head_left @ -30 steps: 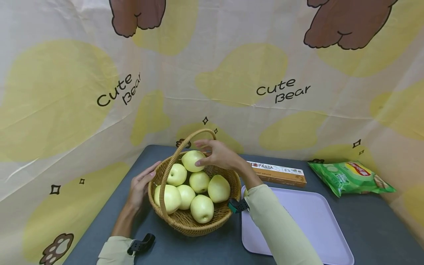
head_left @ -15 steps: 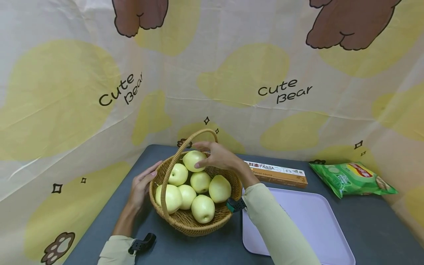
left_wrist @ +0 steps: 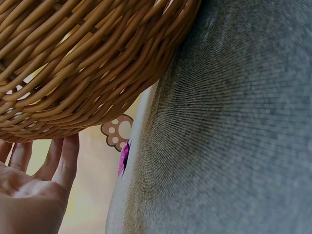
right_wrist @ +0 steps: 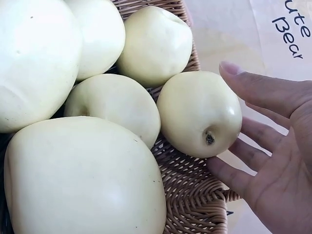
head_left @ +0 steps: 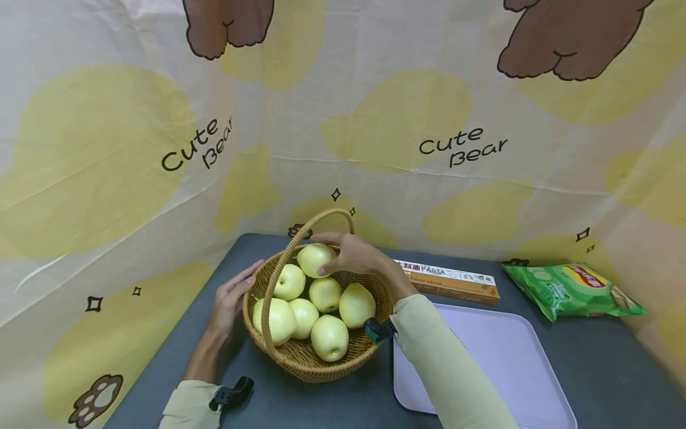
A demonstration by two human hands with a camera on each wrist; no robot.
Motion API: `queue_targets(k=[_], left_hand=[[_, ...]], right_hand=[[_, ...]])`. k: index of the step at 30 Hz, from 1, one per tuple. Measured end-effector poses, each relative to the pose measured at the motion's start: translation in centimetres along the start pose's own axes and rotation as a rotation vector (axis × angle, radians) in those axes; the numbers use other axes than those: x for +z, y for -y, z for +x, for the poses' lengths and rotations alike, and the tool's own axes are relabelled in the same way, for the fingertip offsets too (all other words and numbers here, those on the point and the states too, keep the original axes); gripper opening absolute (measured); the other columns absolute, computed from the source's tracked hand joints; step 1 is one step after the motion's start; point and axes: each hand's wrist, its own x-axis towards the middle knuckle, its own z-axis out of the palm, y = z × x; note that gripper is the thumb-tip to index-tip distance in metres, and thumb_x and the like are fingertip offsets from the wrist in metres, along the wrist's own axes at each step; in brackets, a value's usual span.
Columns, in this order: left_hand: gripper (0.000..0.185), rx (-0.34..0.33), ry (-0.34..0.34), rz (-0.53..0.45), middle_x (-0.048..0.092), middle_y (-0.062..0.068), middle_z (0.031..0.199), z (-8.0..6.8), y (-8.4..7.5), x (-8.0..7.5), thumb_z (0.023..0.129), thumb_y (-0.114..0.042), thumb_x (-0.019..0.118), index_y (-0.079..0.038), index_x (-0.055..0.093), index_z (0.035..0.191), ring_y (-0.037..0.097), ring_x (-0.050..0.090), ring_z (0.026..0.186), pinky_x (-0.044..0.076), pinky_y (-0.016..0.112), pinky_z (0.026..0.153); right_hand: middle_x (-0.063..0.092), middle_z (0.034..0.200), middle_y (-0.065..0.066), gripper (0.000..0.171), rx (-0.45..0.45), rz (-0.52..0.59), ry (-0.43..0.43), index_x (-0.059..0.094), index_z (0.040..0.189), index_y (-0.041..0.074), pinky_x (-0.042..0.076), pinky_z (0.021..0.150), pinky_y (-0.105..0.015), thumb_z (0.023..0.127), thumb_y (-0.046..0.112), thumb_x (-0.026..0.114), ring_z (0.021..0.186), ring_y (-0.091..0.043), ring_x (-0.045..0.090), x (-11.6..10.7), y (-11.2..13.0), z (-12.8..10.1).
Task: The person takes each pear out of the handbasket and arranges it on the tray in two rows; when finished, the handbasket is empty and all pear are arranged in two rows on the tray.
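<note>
A woven wicker basket [head_left: 316,370] with an arched handle [head_left: 276,271] holds several pale yellow-green apples [head_left: 329,338]. My left hand [head_left: 227,302] rests on the basket's left side, and the left wrist view has its extended fingers [left_wrist: 66,161] against the weave. At the back of the basket, my right hand [head_left: 359,256] is around the rearmost apple [head_left: 312,259]. In the right wrist view that apple shows its dark blossom end, the thumb lies just off its upper edge, and the other fingers [right_wrist: 229,173] reach loosely behind and under it.
A lilac tray [head_left: 493,351] lies right of the basket, partly under my right sleeve. Behind it are a pasta box [head_left: 450,283] and a green chip bag [head_left: 576,290]. A printed cloth [head_left: 375,137] hangs behind the grey table [head_left: 300,405].
My right thumb has slid slightly down off the rear apple's face, and the right fingers have drawn closer together. The left hand and basket hold still; the view shifts slightly.
</note>
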Motion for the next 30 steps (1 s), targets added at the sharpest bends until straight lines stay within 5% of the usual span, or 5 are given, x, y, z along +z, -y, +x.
queue_targets(k=[8,18,30], left_hand=[[0.049,-0.005,0.001,0.026,0.055,0.018,0.157,-0.05,0.07,-0.11,0.112,-0.02,0.051,0.002,0.05,0.156,0.011,0.066,0.129,0.056,0.024,0.103],[0.049,-0.005,-0.006,0.009,0.066,-0.004,0.145,-0.01,-0.04,0.11,0.112,-0.02,0.051,0.004,0.05,0.155,0.008,0.066,0.128,0.055,0.023,0.103],[0.049,0.016,0.003,0.005,0.065,-0.003,0.147,-0.02,-0.01,0.09,0.112,-0.018,0.051,0.006,0.049,0.155,0.006,0.065,0.129,0.054,0.023,0.104]], right_hand=[[0.046,0.165,-0.005,0.079,0.006,0.002,0.003,0.05,0.16,0.024,0.054,0.108,-0.041,0.09,0.013,0.086,0.128,-0.025,0.062,0.21,-0.04,0.24],[0.043,0.152,-0.014,0.071,-0.006,-0.118,-0.016,0.059,0.153,0.018,0.049,0.111,-0.048,0.089,0.01,0.087,0.125,-0.03,0.057,0.52,0.58,0.56],[0.046,0.162,-0.006,0.074,0.012,-0.086,-0.018,0.058,0.152,0.02,0.049,0.112,-0.045,0.086,0.008,0.089,0.134,-0.029,0.056,0.52,0.51,0.38]])
